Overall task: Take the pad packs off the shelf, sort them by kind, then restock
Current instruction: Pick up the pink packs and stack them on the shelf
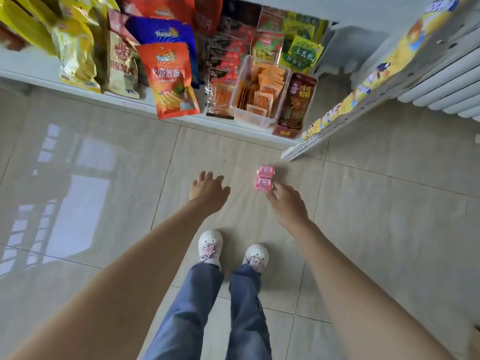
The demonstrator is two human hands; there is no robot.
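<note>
Shiny floor tiles below snack shelf.
Right hand pinches small, soft pink pad packs at the near end; left hand spread, holding nothing.

Pale beige floor tiles are filling most of the view, their thin dark grout lines running outward from the centre. At nine o'clock, window light is reflecting off the glossy tiles as a barred bright patch. A white shelf is stretching across from ten to one o'clock. At two o'clock, a white ribbed radiator is sitting against the wall.
</note>
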